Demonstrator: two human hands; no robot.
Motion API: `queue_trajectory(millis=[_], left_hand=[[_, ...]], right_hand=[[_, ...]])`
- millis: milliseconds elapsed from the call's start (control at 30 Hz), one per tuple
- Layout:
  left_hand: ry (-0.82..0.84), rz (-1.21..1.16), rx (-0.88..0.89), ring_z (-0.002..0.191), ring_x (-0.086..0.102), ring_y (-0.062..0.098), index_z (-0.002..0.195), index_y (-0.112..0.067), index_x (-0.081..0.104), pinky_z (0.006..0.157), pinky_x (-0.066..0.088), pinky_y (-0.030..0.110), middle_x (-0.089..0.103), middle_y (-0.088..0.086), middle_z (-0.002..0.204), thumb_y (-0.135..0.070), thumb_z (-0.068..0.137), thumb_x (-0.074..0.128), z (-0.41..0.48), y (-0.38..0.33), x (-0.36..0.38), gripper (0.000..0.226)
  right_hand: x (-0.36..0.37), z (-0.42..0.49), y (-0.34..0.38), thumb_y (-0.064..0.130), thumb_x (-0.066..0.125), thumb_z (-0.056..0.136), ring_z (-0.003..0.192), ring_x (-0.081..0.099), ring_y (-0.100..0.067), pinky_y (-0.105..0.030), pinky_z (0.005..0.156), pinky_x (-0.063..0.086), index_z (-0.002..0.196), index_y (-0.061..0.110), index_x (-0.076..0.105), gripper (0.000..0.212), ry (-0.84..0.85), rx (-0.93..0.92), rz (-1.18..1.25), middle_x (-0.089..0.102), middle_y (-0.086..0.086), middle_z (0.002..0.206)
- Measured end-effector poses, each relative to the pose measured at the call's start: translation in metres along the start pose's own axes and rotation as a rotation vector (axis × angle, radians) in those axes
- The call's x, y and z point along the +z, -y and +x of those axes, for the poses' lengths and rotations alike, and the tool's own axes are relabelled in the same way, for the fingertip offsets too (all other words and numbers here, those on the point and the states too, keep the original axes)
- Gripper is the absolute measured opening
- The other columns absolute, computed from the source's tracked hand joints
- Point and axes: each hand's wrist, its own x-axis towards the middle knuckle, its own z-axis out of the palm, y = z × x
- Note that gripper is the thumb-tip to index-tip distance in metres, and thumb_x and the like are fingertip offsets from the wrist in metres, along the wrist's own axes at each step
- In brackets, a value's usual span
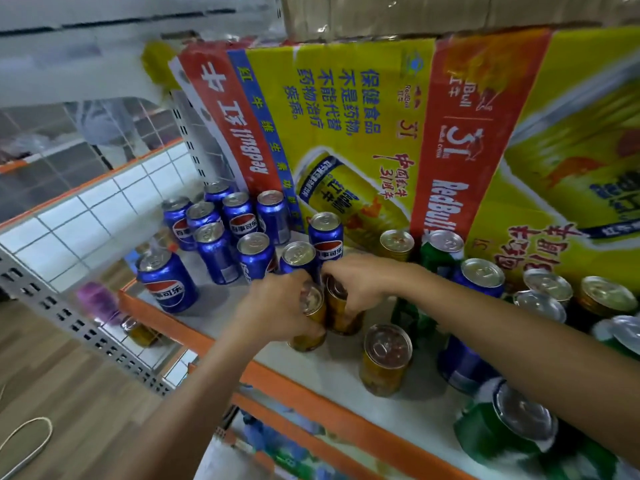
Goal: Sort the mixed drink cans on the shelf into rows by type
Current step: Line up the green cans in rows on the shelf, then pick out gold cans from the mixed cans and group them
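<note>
Several blue Pepsi cans [239, 216] stand grouped at the shelf's left and back. My left hand [277, 306] grips a gold can [311, 327] near the shelf's front edge. Right beside it, touching, my right hand [360, 282] grips a second gold can [341, 313] from above. A third gold can [386, 358] stands free to their right. Green cans [502, 431] and more blue cans [481, 278] and gold cans [604, 299] are mixed on the right, partly hidden behind my right forearm.
Large yellow and red Red Bull cartons [363, 133] fill the back of the shelf [332, 372]. The shelf's orange front rail [311, 403] runs diagonally below my arms. A lone Pepsi can [166, 282] stands at the left corner. Wooden floor lies at lower left.
</note>
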Motion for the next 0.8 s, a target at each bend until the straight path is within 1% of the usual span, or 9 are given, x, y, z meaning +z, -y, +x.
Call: queue_trajectory(millis=[67, 200, 300, 400, 500, 567, 667, 733, 800], left_hand=[[-0.058, 0.018, 0.029, 0.096, 0.060, 0.025, 0.124, -0.030, 0.043, 0.080, 0.054, 0.039, 0.063, 0.001, 0.105, -0.056, 0.061, 0.075, -0.004, -0.007, -0.014, 0.076], [-0.171, -0.088, 0.061, 0.099, 0.058, 0.029, 0.131, -0.032, 0.031, 0.082, 0.052, 0.042, 0.060, 0.003, 0.108, -0.056, 0.060, 0.078, -0.010, -0.026, -0.035, 0.089], [-0.224, -0.215, 0.147, 0.101, 0.058, 0.027, 0.124, -0.034, 0.037, 0.085, 0.051, 0.043, 0.061, 0.000, 0.110, -0.057, 0.056, 0.079, -0.009, -0.043, -0.044, 0.084], [-0.293, -0.318, 0.262, 0.096, 0.060, 0.020, 0.116, -0.036, 0.048, 0.083, 0.051, 0.039, 0.064, -0.007, 0.104, -0.059, 0.053, 0.079, -0.008, -0.067, -0.053, 0.073], [-0.389, -0.382, 0.378, 0.093, 0.057, 0.013, 0.116, -0.036, 0.053, 0.079, 0.047, 0.031, 0.061, -0.013, 0.101, -0.056, 0.055, 0.080, -0.012, -0.097, -0.061, 0.070], [-0.430, -0.402, 0.445, 0.092, 0.052, 0.009, 0.118, -0.037, 0.053, 0.078, 0.042, 0.029, 0.057, -0.017, 0.100, -0.054, 0.057, 0.081, -0.016, -0.118, -0.065, 0.069], [-0.424, -0.453, 0.534, 0.093, 0.052, 0.006, 0.115, -0.038, 0.055, 0.078, 0.040, 0.026, 0.057, -0.020, 0.099, -0.054, 0.056, 0.082, -0.022, -0.150, -0.064, 0.066], [-0.384, -0.502, 0.583, 0.096, 0.055, 0.006, 0.110, -0.038, 0.055, 0.081, 0.044, 0.028, 0.059, -0.021, 0.097, -0.053, 0.055, 0.083, -0.029, -0.174, -0.057, 0.063], [-0.343, -0.539, 0.642, 0.099, 0.057, 0.008, 0.109, -0.036, 0.057, 0.087, 0.048, 0.033, 0.061, -0.020, 0.101, -0.052, 0.055, 0.084, -0.040, -0.202, -0.048, 0.063]], right_hand=[[-0.012, -0.013, -0.002, 0.024, 0.074, 0.074, 0.090, 0.052, -0.021, -0.028, 0.061, 0.045, 0.117, 0.015, 0.047, 0.052, -0.059, 0.019, 0.008, 0.052, -0.003, 0.102], [-0.031, -0.045, -0.012, 0.028, 0.075, 0.071, 0.088, 0.054, -0.020, -0.035, 0.068, 0.051, 0.118, 0.019, 0.046, 0.056, -0.189, 0.090, 0.036, 0.055, -0.002, 0.100], [-0.043, -0.080, -0.021, 0.029, 0.077, 0.071, 0.091, 0.050, -0.016, -0.030, 0.068, 0.043, 0.123, 0.022, 0.046, 0.062, -0.284, 0.157, 0.075, 0.051, 0.004, 0.101], [-0.050, -0.118, -0.029, 0.030, 0.080, 0.068, 0.095, 0.048, -0.012, -0.030, 0.077, 0.045, 0.126, 0.024, 0.047, 0.067, -0.399, 0.249, 0.127, 0.053, 0.007, 0.107], [-0.052, -0.156, -0.037, 0.027, 0.080, 0.067, 0.093, 0.048, -0.009, -0.020, 0.067, 0.037, 0.124, 0.023, 0.050, 0.065, -0.541, 0.320, 0.168, 0.051, 0.011, 0.103], [-0.051, -0.180, -0.042, 0.027, 0.080, 0.066, 0.091, 0.047, -0.008, -0.019, 0.062, 0.034, 0.124, 0.024, 0.050, 0.065, -0.619, 0.364, 0.205, 0.051, 0.011, 0.101], [-0.044, -0.218, -0.050, 0.035, 0.082, 0.063, 0.096, 0.051, -0.013, -0.028, 0.077, 0.044, 0.124, 0.025, 0.048, 0.071, -0.684, 0.432, 0.247, 0.054, 0.008, 0.105], [-0.036, -0.248, -0.056, 0.037, 0.084, 0.062, 0.099, 0.051, -0.016, -0.032, 0.080, 0.047, 0.123, 0.024, 0.044, 0.074, -0.707, 0.501, 0.267, 0.055, 0.005, 0.109], [-0.027, -0.282, -0.061, 0.039, 0.085, 0.060, 0.099, 0.052, -0.018, -0.035, 0.082, 0.048, 0.121, 0.023, 0.043, 0.076, -0.727, 0.559, 0.281, 0.056, 0.003, 0.110]])
